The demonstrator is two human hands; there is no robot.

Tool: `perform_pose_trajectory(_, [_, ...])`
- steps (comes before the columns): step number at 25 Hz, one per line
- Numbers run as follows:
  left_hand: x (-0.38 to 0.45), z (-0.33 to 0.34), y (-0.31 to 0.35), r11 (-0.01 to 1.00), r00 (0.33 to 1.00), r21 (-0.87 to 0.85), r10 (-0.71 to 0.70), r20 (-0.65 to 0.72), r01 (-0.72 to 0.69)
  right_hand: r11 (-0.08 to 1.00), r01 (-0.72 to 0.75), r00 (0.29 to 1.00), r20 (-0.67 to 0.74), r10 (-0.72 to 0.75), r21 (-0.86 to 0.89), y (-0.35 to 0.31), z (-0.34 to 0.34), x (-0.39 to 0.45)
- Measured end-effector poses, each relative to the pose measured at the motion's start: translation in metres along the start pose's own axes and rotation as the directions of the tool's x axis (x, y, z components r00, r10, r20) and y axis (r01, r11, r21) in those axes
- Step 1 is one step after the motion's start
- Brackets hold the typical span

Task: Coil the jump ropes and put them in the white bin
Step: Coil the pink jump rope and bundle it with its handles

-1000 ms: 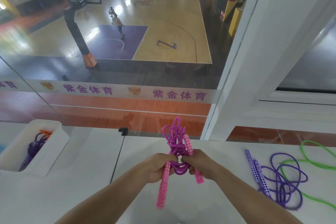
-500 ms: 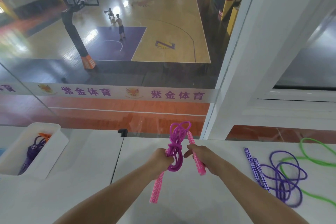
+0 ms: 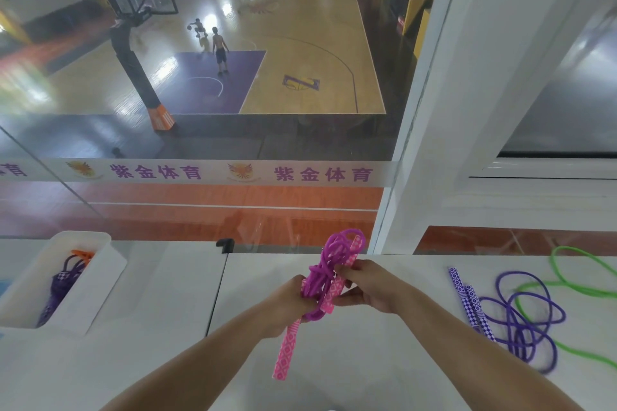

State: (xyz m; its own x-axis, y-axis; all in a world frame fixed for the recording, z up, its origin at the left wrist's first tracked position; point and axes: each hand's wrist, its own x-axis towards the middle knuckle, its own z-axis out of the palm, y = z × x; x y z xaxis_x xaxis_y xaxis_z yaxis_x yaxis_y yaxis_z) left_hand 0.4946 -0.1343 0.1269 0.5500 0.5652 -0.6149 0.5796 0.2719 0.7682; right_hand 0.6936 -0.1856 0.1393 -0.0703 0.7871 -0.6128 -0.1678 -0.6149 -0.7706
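The right hand has brought its pink handle against the magenta rope bundle gripped by the left hand, so this coil looks nearly ready for the white bin far to their left.

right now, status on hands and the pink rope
Both hands grip the pink rope, left hand, right hand. Bundled, not yet binned. White bin far left, path open.

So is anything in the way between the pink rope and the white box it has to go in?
Nothing visible blocks it. Both hands, left and right, hold the pink jump rope above the table. The white bin sits off to the left, open on top, with bare table between. A purple rope already lies inside.
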Motion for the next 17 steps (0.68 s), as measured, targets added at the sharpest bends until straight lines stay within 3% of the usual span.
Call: perform_pose_trajectory(17, [-0.006,0.015,-0.016,0.992,0.995,-0.121,-0.035,-0.092,0.024,0.984,-0.051,0.993,-0.095,0.068,0.171,0.003,0.018,0.0])
